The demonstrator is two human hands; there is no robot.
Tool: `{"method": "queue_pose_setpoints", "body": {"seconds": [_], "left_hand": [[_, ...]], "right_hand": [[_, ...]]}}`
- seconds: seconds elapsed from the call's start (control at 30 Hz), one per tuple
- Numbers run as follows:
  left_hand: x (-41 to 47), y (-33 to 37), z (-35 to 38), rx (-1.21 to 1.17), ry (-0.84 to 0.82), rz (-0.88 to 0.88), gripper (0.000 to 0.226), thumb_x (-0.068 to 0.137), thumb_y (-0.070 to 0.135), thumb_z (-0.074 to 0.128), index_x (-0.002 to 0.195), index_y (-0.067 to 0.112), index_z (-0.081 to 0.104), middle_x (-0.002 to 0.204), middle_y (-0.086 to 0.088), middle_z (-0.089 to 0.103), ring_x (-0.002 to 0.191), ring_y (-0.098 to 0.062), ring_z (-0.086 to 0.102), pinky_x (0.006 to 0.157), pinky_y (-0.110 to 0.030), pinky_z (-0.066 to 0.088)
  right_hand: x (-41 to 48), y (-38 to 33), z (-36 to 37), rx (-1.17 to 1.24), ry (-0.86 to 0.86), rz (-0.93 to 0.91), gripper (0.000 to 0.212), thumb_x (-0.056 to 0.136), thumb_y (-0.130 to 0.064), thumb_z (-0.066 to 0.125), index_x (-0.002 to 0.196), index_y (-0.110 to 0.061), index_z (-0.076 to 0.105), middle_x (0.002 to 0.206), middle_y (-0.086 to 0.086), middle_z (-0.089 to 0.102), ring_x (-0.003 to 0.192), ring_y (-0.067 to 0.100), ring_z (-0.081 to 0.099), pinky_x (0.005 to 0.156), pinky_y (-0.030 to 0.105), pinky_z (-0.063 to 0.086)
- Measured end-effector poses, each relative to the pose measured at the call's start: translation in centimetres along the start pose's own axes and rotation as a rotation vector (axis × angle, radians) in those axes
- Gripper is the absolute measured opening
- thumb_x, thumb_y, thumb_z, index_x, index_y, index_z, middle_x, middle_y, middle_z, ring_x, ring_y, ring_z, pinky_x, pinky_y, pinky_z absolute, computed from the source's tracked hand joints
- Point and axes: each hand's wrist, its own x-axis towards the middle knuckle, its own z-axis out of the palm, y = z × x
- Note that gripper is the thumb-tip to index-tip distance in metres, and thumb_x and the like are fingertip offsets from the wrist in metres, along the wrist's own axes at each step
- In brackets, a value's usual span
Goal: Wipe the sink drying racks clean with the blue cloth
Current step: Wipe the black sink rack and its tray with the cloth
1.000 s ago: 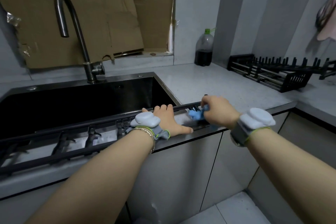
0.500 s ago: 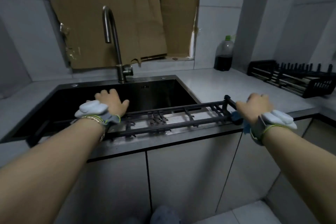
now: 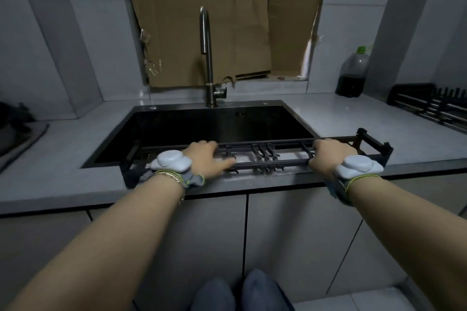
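Head view: left hand (image 3: 204, 156) rests flat on drying rack (image 3: 278, 163), right hand (image 3: 331, 153) grips its rail.

Black sink (image 3: 177, 129) looks glossy, faucet (image 3: 206, 58) is brushed metal, drying rack (image 3: 265, 156) matt black — window cardboard (image 3: 202, 33) plain, rough brown.

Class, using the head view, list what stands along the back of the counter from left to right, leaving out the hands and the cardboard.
faucet → dark bottle with a green cap → black drying rack on the right counter.
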Motion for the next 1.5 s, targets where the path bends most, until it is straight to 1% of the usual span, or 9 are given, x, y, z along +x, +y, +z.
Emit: {"method": "queue_pose_setpoints", "body": {"seconds": [0.2, 0.37, 0.6, 0.8, 0.93, 1.1, 1.23, 1.37, 1.5], "left_hand": [[-1.1, 1.1, 2.2, 0.295, 0.025, 0.005, 0.037, 0.093, 0.046, 0.047, 0.119, 0.021, 0.058, 0.125, -0.005, 0.052, 0.122, -0.029, 0.040, 0.099, -0.043, 0.031], [0.0, 2.5, -1.1, 0.160, 0.341, 0.018, 0.033, 0.096, 0.040, 0.044, 0.118, 0.018, 0.055, 0.119, -0.005, 0.059, 0.117, -0.027, 0.044, 0.101, -0.040, 0.024], [4.6, 7.7, -6.2, 0.124, 0.429, 0.220, 0.036, 0.099, 0.041, 0.037, 0.122, 0.021, 0.057, 0.119, -0.003, 0.060, 0.118, -0.026, 0.043, 0.099, -0.037, 0.021], [10.3, 14.1, -6.4, 0.066, 0.312, 0.340, 0.033, 0.098, 0.042, 0.040, 0.116, 0.025, 0.062, 0.119, -0.002, 0.064, 0.117, -0.025, 0.051, 0.094, -0.034, 0.028], [14.4, 20.1, -5.3, 0.088, 0.243, 0.437, 0.026, 0.097, 0.030, 0.044, 0.110, 0.020, 0.064, 0.113, -0.006, 0.066, 0.111, -0.026, 0.055, 0.086, -0.032, 0.031], [22.0, 25.2, -2.9, -0.102, 0.091, 0.575, 0.020, 0.096, 0.032, 0.048, 0.089, 0.023, 0.064, 0.090, -0.003, 0.065, 0.095, -0.028, 0.057, 0.080, -0.032, 0.035], [27.2, 28.1, -4.2, -0.191, -0.060, 0.654, 0.023, 0.094, 0.039, 0.052, 0.096, 0.025, 0.070, 0.090, -0.001, 0.068, 0.095, -0.025, 0.059, 0.083, -0.031, 0.039], [29.5, 32.6, -7.8, -0.287, -0.032, 0.689, 0.025, 0.090, 0.039, 0.058, 0.084, 0.018, 0.071, 0.071, 0.005, 0.058, 0.089, -0.023, 0.059, 0.075, -0.028, 0.035], [30.9, 36.6, -10.1, -0.160, 0.185, 0.662, 0.034, 0.094, 0.038, 0.051, 0.122, 0.022, 0.060, 0.127, -0.001, 0.056, 0.127, -0.020, 0.040, 0.109, -0.041, 0.018]], "right_hand": [[-1.6, -0.7, 1.4, -0.153, 0.058, -0.085, 0.024, 0.089, -0.022, 0.044, 0.108, -0.011, 0.053, 0.116, 0.009, 0.056, 0.111, 0.031, 0.049, 0.079, 0.034, 0.040], [-0.2, 0.8, -0.5, -0.170, 0.350, -0.133, 0.022, 0.091, -0.015, 0.047, 0.112, -0.013, 0.053, 0.106, 0.012, 0.057, 0.104, 0.034, 0.043, 0.062, 0.034, 0.029], [2.8, 5.7, -4.2, -0.196, 0.504, 0.040, 0.020, 0.090, -0.014, 0.049, 0.110, -0.017, 0.052, 0.110, 0.008, 0.052, 0.102, 0.032, 0.036, 0.074, 0.035, 0.024], [5.8, 5.9, -7.9, 0.580, 0.772, -0.068, 0.042, 0.073, 0.010, 0.047, 0.111, 0.001, 0.061, 0.106, 0.019, 0.057, 0.102, 0.033, 0.050, 0.084, 0.029, 0.035], [8.6, 4.4, -9.1, 0.842, 0.555, -0.175, 0.033, 0.087, -0.010, 0.054, 0.120, -0.012, 0.057, 0.109, 0.001, 0.057, 0.101, 0.012, 0.052, 0.087, 0.018, 0.035], [14.6, 12.5, -6.9, 0.204, 0.126, -0.087, 0.033, 0.094, -0.048, 0.043, 0.084, -0.017, 0.048, 0.077, 0.000, 0.055, 0.078, 0.023, 0.052, 0.067, 0.034, 0.036], [17.7, 17.7, -10.2, 0.282, -0.097, 0.040, 0.035, 0.092, -0.043, 0.051, 0.072, -0.014, 0.046, 0.069, -0.001, 0.047, 0.065, 0.015, 0.044, 0.056, 0.027, 0.031], [18.8, 20.8, -13.2, 0.505, -0.008, 0.137, 0.038, 0.094, -0.035, 0.050, 0.062, -0.015, 0.041, 0.061, -0.002, 0.043, 0.056, 0.010, 0.038, 0.055, 0.025, 0.031], [19.2, 23.4, -15.7, 0.710, 0.083, 0.294, 0.038, 0.096, -0.033, 0.048, 0.065, -0.013, 0.037, 0.061, 0.001, 0.036, 0.056, 0.012, 0.031, 0.056, 0.027, 0.028]]}}
